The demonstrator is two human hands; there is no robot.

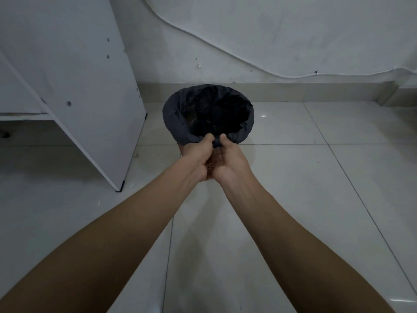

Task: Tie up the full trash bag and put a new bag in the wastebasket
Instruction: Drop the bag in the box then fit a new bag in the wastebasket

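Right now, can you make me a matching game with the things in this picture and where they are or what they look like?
Things:
1 bag
2 cable
3 cabinet
4 right hand

Clues:
A runs along the wall
B stands on the left
C black and open
D pinches the bag's near edge

Pairs: 1-C, 2-A, 3-B, 4-D
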